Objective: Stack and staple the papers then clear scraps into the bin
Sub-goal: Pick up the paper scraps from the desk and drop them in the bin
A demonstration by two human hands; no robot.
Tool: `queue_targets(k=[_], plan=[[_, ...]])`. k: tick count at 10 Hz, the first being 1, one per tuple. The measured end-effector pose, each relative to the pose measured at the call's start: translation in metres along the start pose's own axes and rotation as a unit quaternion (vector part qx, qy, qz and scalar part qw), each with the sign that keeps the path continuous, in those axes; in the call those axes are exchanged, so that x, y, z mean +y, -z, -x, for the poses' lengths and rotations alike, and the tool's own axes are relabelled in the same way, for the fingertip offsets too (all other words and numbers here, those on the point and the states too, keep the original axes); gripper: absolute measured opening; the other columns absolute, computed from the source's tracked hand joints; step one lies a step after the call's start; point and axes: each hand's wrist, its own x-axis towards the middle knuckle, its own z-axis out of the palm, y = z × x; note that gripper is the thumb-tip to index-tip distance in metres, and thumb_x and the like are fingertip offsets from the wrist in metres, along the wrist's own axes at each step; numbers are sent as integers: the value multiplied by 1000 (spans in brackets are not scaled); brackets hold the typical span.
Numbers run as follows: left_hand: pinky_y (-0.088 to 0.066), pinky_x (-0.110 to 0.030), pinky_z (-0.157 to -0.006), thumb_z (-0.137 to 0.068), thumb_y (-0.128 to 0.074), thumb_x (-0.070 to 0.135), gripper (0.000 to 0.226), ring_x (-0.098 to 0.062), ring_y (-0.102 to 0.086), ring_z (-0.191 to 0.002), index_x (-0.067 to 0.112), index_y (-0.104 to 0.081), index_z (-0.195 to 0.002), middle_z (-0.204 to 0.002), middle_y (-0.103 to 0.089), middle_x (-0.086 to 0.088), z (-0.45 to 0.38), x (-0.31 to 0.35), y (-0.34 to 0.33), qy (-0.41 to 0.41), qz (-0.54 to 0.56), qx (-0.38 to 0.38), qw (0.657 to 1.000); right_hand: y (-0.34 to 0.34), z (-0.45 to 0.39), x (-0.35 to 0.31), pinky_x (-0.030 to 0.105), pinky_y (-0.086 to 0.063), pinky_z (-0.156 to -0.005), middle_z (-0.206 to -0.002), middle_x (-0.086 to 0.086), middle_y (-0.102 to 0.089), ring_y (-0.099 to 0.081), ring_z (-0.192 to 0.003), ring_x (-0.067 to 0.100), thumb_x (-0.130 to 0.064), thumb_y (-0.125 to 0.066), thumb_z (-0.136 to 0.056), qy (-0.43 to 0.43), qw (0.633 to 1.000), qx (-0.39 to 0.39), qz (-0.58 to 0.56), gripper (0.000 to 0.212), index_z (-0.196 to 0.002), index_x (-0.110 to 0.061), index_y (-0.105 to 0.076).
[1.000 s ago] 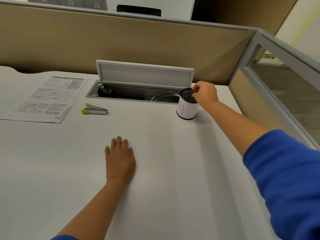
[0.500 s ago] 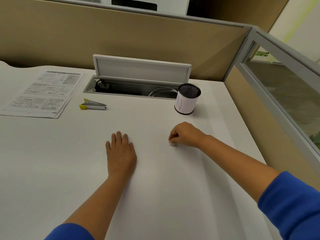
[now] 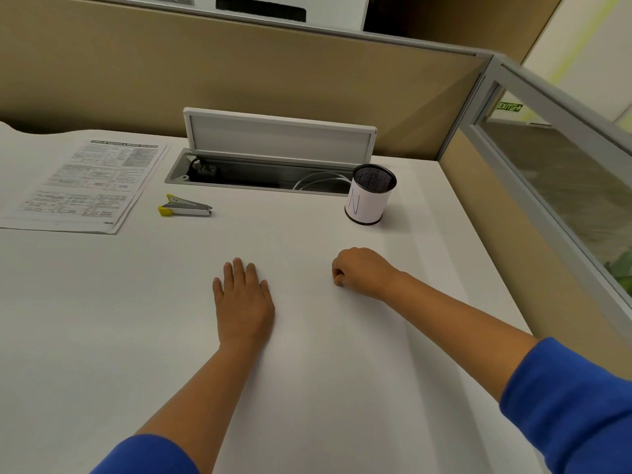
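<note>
White desk. Stack of printed papers, far left, text too small to read. Yellow-tipped stapler just beside it. Mesh bin, paper label marked "N", far right. Left hand flat, fingers straight. Right hand curled, fingertips pinched on desk; contents cannot be told. Green "EXIT" sign beyond.

The bench is plain white, and the papers on it are white with dense black print in small blocks. The stapler is silver grey with yellow ends, while the bin is black wire mesh wrapped in a white sheet with thin blue pen lines. The sleeves are bright blue, the partition is tan with grey frame, and the cable tray is grey.
</note>
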Motion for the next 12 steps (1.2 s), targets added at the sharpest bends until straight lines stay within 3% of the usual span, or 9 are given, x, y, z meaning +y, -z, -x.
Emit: queue_targets(k=[1, 2, 3, 5, 8, 10, 12], plan=[[-4, -43, -119, -99, -23, 26, 49, -27, -7, -146, 7, -27, -144, -156, -17, -12, 0, 0, 0, 1, 0, -1, 1000, -6, -2, -1, 32, -35, -64, -103, 17, -64, -56, -77, 28, 2, -47, -82, -3, 1000, -10, 18, 20, -92, 4, -65], [-5, -44, -119, -99, -22, 26, 49, -27, -7, -146, 7, -27, -143, -156, -17, -11, -1, 0, -1, 2, -4, 0, 1000, -7, 0, -3, 33, -32, -63, -97, 15, -57, -44, -73, 23, 5, -43, -83, -4, 999, -20, 38, 11, -82, 0, -53], [-5, -44, -119, -99, -23, 26, 49, -27, -8, -146, 7, -27, -143, -156, -18, -12, -1, 0, -1, 1, -6, 1, 1000, -8, 4, -3, 32, -32, -65, -92, 5, -44, -43, -76, 23, 2, -40, -87, 6, 999, -25, 23, 14, -83, -11, -43], [-8, -45, -118, -98, -24, 25, 48, -28, -11, -145, 6, -30, -142, -155, -21, -13, -1, 0, -1, -1, -9, 4, 1000, -12, 5, 1, 30, -31, -66, -93, 4, -45, -43, -76, 21, -2, -38, -90, 0, 1000, -19, -23, 12, -85, -12, -43], [-10, -46, -118, -98, -24, 25, 47, -29, -12, -145, 6, -31, -141, -154, -23, -13, -2, -1, -2, -1, -14, 6, 1000, -6, 7, 14, 23, -37, -77, -102, 5, -58, -53, -93, 21, -11, -46, -91, -18, 992, 8, -124, 15, -93, -8, -61], [-10, -46, -118, -98, -25, 25, 47, -30, -12, -145, 6, -31, -140, -154, -23, -14, -2, -1, -2, -1, -11, 5, 1000, 0, 13, 12, 27, -48, -86, -107, 4, -69, -62, -100, 19, -14, -59, -87, 7, 994, 36, -107, 22, -105, -8, -70], [-9, -46, -118, -98, -24, 25, 47, -30, -12, -145, 5, -31, -141, -154, -22, -15, -2, -1, -3, -1, -9, 5, 1000, -16, 6, -2, 33, -50, -92, -113, 8, -70, -62, -105, 24, -6, -57, -86, -48, 992, 80, -88, 26, -109, -8, -69]])
